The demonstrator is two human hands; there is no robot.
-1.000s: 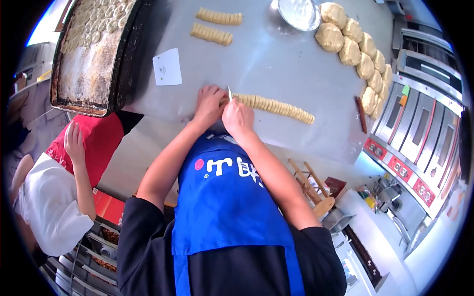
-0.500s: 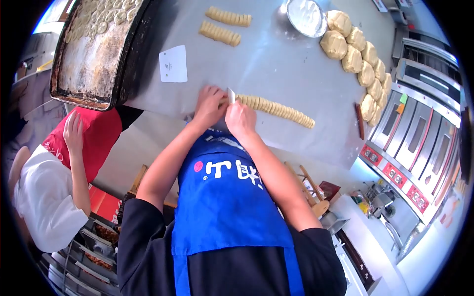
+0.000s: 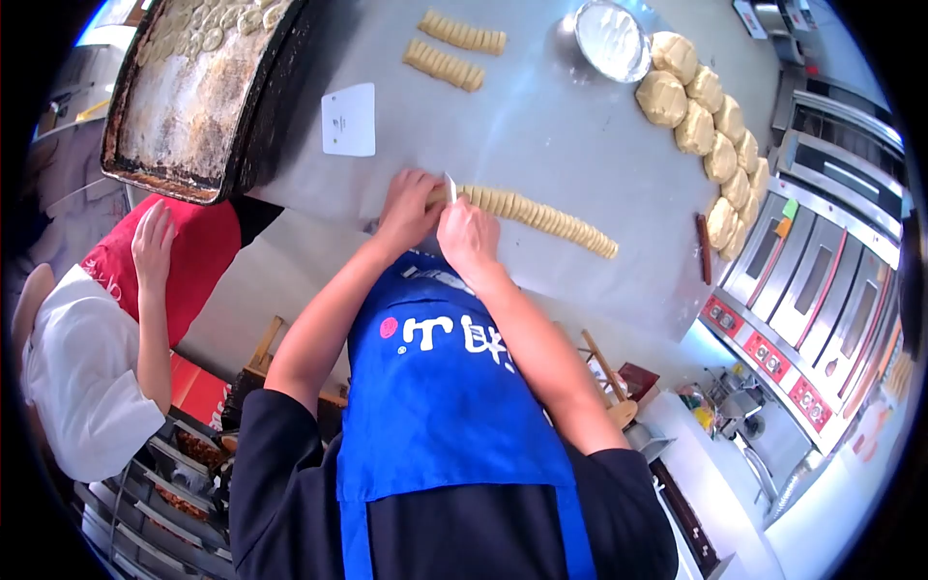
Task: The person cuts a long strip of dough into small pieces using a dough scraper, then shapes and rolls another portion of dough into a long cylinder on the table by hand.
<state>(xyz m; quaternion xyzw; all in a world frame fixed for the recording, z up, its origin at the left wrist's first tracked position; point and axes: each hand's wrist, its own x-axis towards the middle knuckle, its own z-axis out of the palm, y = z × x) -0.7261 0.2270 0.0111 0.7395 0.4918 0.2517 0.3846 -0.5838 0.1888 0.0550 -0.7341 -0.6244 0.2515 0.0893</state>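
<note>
The left hand [image 3: 411, 207] curls closed around the near end of the dough log [image 3: 541, 215], apparently steadying it; the right hand [image 3: 468, 234] grips a cutting blade [image 3: 450, 188] tightly, held across the log. Its sliced length lies rightward along the desk [image 3: 551, 135].

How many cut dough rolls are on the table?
3: a short roll at the back, another just nearer, and a long roll at the knife, partly behind the left hand.

The hands [image 3: 410, 205] partly hide the dough roll [image 3: 534, 211].
</note>
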